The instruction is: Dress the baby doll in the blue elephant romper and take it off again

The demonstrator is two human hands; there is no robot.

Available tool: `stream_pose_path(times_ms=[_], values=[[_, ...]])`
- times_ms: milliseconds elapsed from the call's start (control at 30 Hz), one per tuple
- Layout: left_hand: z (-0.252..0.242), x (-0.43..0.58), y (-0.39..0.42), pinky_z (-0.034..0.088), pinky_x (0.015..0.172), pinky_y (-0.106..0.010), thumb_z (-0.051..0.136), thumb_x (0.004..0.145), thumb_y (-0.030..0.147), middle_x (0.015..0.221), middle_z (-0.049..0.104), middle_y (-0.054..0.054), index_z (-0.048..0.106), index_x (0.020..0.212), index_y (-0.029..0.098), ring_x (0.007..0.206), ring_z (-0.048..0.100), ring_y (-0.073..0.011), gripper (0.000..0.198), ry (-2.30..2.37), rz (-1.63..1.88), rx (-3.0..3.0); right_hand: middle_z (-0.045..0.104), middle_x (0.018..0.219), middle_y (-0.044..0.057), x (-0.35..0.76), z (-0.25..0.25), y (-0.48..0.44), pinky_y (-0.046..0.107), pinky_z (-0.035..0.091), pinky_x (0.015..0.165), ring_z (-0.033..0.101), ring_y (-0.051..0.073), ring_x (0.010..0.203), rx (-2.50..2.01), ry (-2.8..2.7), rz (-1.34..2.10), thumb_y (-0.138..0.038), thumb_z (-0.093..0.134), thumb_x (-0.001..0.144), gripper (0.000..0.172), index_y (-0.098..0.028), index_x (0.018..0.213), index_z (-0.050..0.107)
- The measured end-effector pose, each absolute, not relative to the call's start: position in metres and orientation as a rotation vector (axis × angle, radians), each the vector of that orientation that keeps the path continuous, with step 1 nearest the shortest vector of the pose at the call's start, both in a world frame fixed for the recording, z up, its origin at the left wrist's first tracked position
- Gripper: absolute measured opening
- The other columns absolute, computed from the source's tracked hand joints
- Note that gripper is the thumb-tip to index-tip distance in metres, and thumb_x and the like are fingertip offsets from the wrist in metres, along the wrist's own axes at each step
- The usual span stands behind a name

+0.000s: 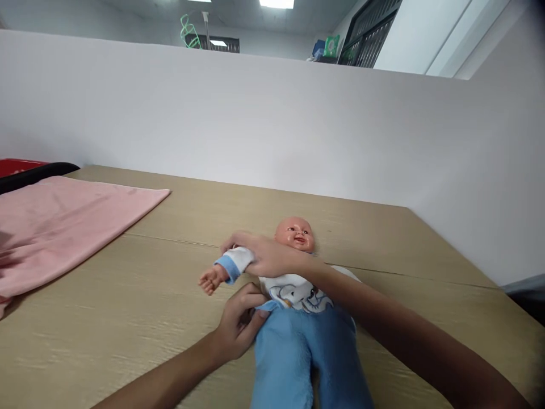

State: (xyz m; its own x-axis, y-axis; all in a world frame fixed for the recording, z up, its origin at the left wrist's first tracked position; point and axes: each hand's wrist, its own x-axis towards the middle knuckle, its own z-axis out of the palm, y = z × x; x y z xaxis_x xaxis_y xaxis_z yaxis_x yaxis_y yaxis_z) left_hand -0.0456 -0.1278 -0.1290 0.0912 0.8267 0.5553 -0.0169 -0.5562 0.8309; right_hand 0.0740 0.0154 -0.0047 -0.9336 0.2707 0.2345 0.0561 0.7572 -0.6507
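A baby doll (294,232) lies face up on the wooden table, its head pointing away from me. It wears a white top (298,294) with an animal print and blue cuffs, and blue trousers (289,352). My left hand (240,321) pinches the waistband of the trousers at the doll's left-hand side in the picture. Reaching across the doll's chest, my right hand (266,253) is closed around the white sleeve (239,259) of the doll's arm. The doll's bare plastic hand (212,278) sticks out of the cuff. My right forearm hides part of the chest and the other sleeve.
A pink cloth (76,221) lies on the table (149,295) at the left, beside a black-edged red object (21,166). A white partition (238,119) rises behind the table. At the far right edge is a dark object (528,298).
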Motion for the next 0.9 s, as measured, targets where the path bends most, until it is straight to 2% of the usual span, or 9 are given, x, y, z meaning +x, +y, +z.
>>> stream_pose_path(times_ms=[133, 200, 300, 400, 467, 600, 667, 767, 900], values=[[-0.138, -0.051, -0.13, 0.044, 0.083, -0.041, 0.061, 0.109, 0.044, 0.088, 0.069, -0.008, 0.078, 0.099, 0.028, 0.084, 0.06, -0.0244, 0.025, 0.767, 1.548, 1.69, 0.068, 0.129, 0.006, 0.113, -0.001, 0.012, 0.039, 0.047, 0.112, 0.063, 0.023, 0.125, -0.217, -2.489, 1.046, 0.005, 0.056, 0.076, 0.058, -0.025, 0.125, 0.063], [-0.142, -0.052, -0.131, 0.044, 0.089, -0.042, 0.062, 0.108, 0.04, 0.096, 0.071, -0.008, 0.078, 0.109, 0.033, 0.091, 0.061, -0.0256, 0.017, 0.718, 1.618, 1.715, 0.066, 0.133, 0.007, 0.128, 0.001, 0.007, 0.043, 0.042, 0.119, 0.06, 0.024, 0.131, -0.236, -2.532, 0.926, 0.007, 0.055, 0.074, 0.059, -0.025, 0.122, 0.065], [-0.142, -0.05, -0.135, 0.046, 0.093, -0.041, 0.062, 0.108, 0.033, 0.108, 0.069, -0.007, 0.073, 0.125, 0.039, 0.1, 0.061, -0.0262, 0.021, 0.712, 1.776, 1.721, 0.064, 0.141, 0.009, 0.139, 0.005, -0.004, 0.045, 0.04, 0.12, 0.059, 0.026, 0.134, -0.343, -2.603, 0.717, 0.009, 0.055, 0.074, 0.06, -0.026, 0.122, 0.068], [-0.13, -0.04, -0.138, 0.047, 0.094, -0.038, 0.059, 0.11, 0.033, 0.111, 0.062, -0.006, 0.071, 0.115, 0.034, 0.104, 0.057, -0.0249, 0.013, 0.834, 1.91, 1.552, 0.064, 0.143, 0.01, 0.139, 0.008, -0.017, 0.046, 0.041, 0.118, 0.059, 0.028, 0.133, -0.418, -2.666, 0.503, 0.008, 0.056, 0.076, 0.06, -0.026, 0.123, 0.071], [-0.118, -0.033, -0.14, 0.048, 0.093, -0.036, 0.056, 0.112, 0.033, 0.11, 0.059, -0.005, 0.068, 0.108, 0.029, 0.104, 0.057, -0.0231, 0.013, 0.854, 1.946, 1.436, 0.065, 0.144, 0.011, 0.137, 0.008, -0.023, 0.047, 0.041, 0.116, 0.059, 0.03, 0.131, -0.422, -2.726, 0.326, 0.007, 0.058, 0.081, 0.054, -0.026, 0.122, 0.073], [-0.099, -0.028, -0.144, 0.048, 0.091, -0.032, 0.057, 0.113, 0.03, 0.107, 0.061, -0.004, 0.067, 0.11, 0.028, 0.1, 0.058, -0.0199, 0.011, 0.816, 1.954, 1.521, 0.068, 0.141, 0.011, 0.13, 0.007, -0.027, 0.052, 0.042, 0.115, 0.058, 0.032, 0.129, -0.415, -2.844, 0.025, -0.011, 0.061, 0.102, 0.024, -0.025, 0.116, 0.075], [-0.094, -0.027, -0.143, 0.049, 0.089, -0.03, 0.062, 0.111, 0.034, 0.105, 0.064, -0.003, 0.069, 0.11, 0.027, 0.097, 0.06, -0.0184, 0.01, 0.87, 1.93, 1.459, 0.069, 0.14, 0.011, 0.128, 0.006, -0.026, 0.051, 0.043, 0.116, 0.059, 0.032, 0.129, -0.42, -2.873, 0.07, -0.016, 0.063, 0.105, 0.02, -0.024, 0.119, 0.075], [-0.094, -0.027, -0.135, 0.05, 0.078, -0.026, 0.071, 0.105, 0.048, 0.093, 0.066, -0.001, 0.069, 0.104, 0.025, 0.084, 0.06, -0.0153, 0.024, 0.95, 1.813, 1.04, 0.07, 0.141, 0.011, 0.128, 0.004, -0.025, 0.046, 0.046, 0.117, 0.062, 0.028, 0.129, -0.485, -2.843, 0.317, -0.011, 0.065, 0.103, 0.028, -0.024, 0.125, 0.076], [-0.097, -0.031, -0.116, 0.055, 0.076, -0.025, 0.092, 0.084, 0.055, 0.088, 0.07, 0.001, 0.07, 0.1, 0.023, 0.081, 0.066, -0.0152, 0.042, 0.825, 1.59, 0.614, 0.07, 0.145, 0.013, 0.132, 0.005, -0.039, 0.04, 0.048, 0.118, 0.064, 0.025, 0.135, -0.681, -2.658, 0.584, -0.007, 0.057, 0.103, 0.037, -0.022, 0.133, 0.074]])
